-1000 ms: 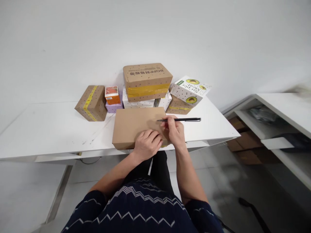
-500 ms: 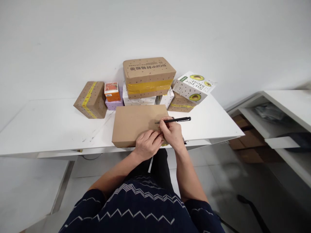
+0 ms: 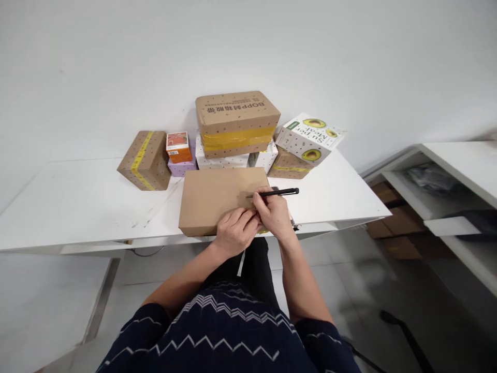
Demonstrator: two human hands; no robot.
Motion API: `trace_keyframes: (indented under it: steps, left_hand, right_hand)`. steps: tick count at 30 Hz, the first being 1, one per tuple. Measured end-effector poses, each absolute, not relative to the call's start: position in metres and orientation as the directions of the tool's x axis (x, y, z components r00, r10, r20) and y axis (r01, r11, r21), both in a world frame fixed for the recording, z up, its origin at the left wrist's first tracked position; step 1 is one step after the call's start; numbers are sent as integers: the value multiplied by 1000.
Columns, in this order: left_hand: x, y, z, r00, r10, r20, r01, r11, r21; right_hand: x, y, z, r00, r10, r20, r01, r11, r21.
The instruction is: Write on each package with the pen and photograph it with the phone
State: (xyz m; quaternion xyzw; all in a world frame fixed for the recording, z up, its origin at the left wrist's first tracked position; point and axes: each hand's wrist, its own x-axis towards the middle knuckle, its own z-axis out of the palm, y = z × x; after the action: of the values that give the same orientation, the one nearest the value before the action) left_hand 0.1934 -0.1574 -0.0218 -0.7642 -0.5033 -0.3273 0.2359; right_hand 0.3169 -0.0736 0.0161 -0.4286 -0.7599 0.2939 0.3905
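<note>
A plain brown cardboard box (image 3: 213,194) lies flat at the front edge of the white table. My right hand (image 3: 274,212) is closed round a black pen (image 3: 281,191), whose tip points left at the top of the box. The pen lies nearly level, and whether its tip touches the cardboard is hard to tell. My left hand (image 3: 237,230) rests on the box's front right part, fingers bent and close together, beside my right hand. Between the two hands the fingertips are partly hidden. A dark object, mostly covered, is under my right hand at the box's right side.
Behind the box on the white table (image 3: 85,202) stand a large taped carton (image 3: 238,119), a yellow-taped box (image 3: 145,160), an orange box (image 3: 179,147) and an avocado-print box (image 3: 310,137). A white shelf (image 3: 458,160) holds cartons at the right.
The pen's back end has shifted slightly left, and my right hand has moved a little with it. My left hand and the brown box have stayed put.
</note>
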Motion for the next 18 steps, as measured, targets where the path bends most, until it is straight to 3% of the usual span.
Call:
trace_keyframes:
  steps: [18]
  left_hand:
    - [193,-158,-22,279,628,727,926,-377,-30]
  right_hand:
    - [318,-73,16,-339,887,314,417,441,-794]
